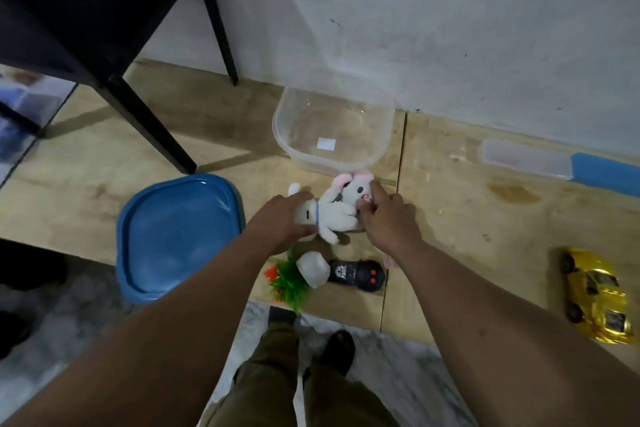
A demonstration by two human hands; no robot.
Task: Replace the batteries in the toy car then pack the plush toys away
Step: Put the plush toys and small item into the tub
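Observation:
Two white plush toys lie side by side on the wooden surface in front of a clear plastic tub [287, 146]. My left hand [280, 220] rests over the white plush with the blue collar [334, 215], fingers curled on its head. My right hand [388, 218] touches the white plush with pink ears [355, 189] at its face. Whether either hand fully grips its toy is unclear. The yellow toy car [597, 295] sits alone at the far right. A black remote control [356, 276] lies below the plush toys.
The tub's blue lid [176, 236] lies to the left. A small white pot with a green plastic plant [294, 279] lies tipped beside the remote. A black chair's legs [149, 121] stand at the back left. A clear and blue flat lid [540, 163] leans by the wall.

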